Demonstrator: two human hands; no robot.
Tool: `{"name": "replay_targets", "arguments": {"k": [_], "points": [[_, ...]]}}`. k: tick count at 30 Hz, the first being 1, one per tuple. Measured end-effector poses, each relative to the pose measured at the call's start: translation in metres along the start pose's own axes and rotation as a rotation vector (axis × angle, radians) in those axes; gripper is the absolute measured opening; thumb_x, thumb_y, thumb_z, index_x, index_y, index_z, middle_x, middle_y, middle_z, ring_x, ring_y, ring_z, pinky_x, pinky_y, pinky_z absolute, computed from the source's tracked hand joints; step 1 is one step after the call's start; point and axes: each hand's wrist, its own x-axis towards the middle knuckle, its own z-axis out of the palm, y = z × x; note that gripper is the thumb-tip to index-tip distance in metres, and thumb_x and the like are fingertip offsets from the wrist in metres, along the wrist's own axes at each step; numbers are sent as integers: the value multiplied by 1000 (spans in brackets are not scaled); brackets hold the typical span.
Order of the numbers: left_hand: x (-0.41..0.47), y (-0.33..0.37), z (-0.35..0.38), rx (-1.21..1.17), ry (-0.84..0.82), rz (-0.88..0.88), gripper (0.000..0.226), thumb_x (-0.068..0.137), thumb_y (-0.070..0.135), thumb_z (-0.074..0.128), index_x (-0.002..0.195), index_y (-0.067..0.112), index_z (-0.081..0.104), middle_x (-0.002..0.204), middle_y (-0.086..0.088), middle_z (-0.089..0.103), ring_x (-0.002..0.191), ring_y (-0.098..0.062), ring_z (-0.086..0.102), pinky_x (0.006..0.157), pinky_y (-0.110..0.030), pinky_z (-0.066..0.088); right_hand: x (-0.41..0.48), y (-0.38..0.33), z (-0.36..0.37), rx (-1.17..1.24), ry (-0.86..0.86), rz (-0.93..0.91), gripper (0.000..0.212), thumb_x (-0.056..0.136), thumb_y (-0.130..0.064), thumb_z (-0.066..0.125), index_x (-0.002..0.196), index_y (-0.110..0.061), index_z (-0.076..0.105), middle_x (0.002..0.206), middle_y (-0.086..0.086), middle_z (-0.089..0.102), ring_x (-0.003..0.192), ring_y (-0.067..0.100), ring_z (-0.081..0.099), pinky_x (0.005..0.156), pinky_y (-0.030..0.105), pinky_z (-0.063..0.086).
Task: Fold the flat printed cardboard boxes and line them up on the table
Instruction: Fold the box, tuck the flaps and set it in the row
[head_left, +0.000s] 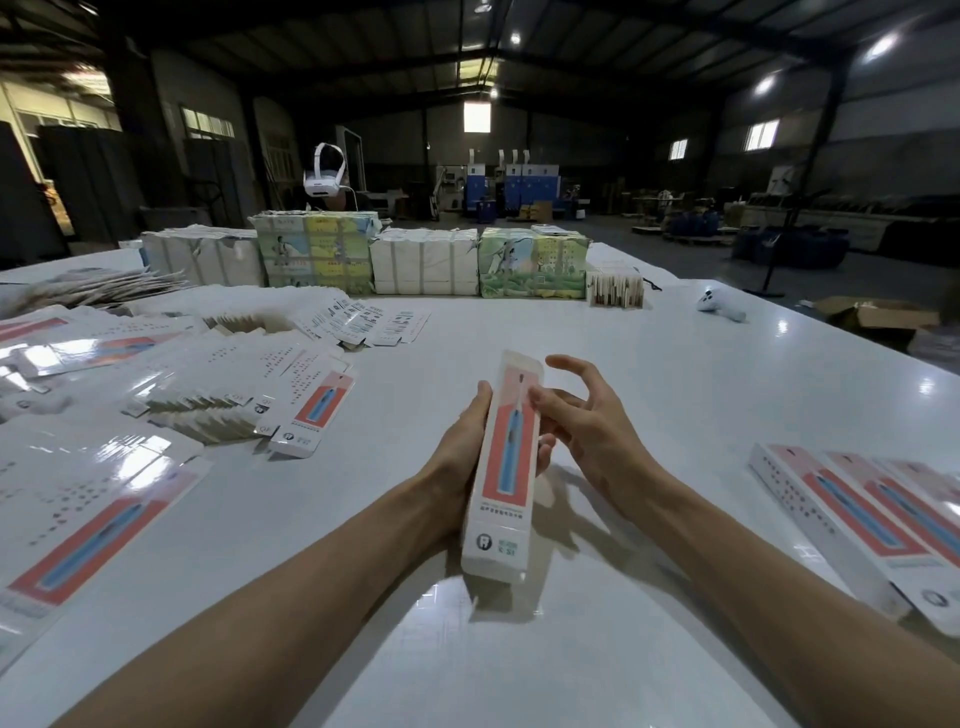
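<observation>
Box (506, 467), folded, above table's (649, 364) bare middle; left hand (462, 447) grips its left edge, right hand (587, 421) loose-fingered alongside.

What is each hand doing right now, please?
Left hand: grips the folded box, fingers wrapped round it from the left.
Right hand: open, fingers loosely spread at the box's right edge.

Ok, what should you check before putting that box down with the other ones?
1. Grip of the left hand on the box: ok, curled round it.
2. Box opened into shape: ok.
3. Its end flaps tucked in: cannot tell.
4. The right hand free to help: ok, open.
5. Bare table beside the row of folded boxes: ok.
</observation>
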Motion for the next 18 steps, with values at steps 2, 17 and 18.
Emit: {"name": "replay_targets", "arguments": {"k": [2,17,18], "points": [[1,-4,3,43,57,101,36,110,53,41,143,39,43,114,-16,74,94,-36,78,76,-46,65,0,0,-3,3,-27,-14,50,96,-35,74,138,-28,46,105,14,78,101,38,75,90,53,61],[8,-11,10,306,-110,168,102,72,32,92,144,51,22,119,-17,62,81,-28,78,69,-34,63,4,-7,-15,-45,-30,-3,32,86,-40,81,114,-25,73,107,11,78,103,33,77,90,44,64],[8,-12,9,321,-100,155,103,72,29,93,144,50,22,117,-17,64,80,-28,78,68,-34,63,5,-7,-17,-51,-40,10,32,89,-37,80,115,-21,72,108,13,78,104,34,76,91,44,63]]}}
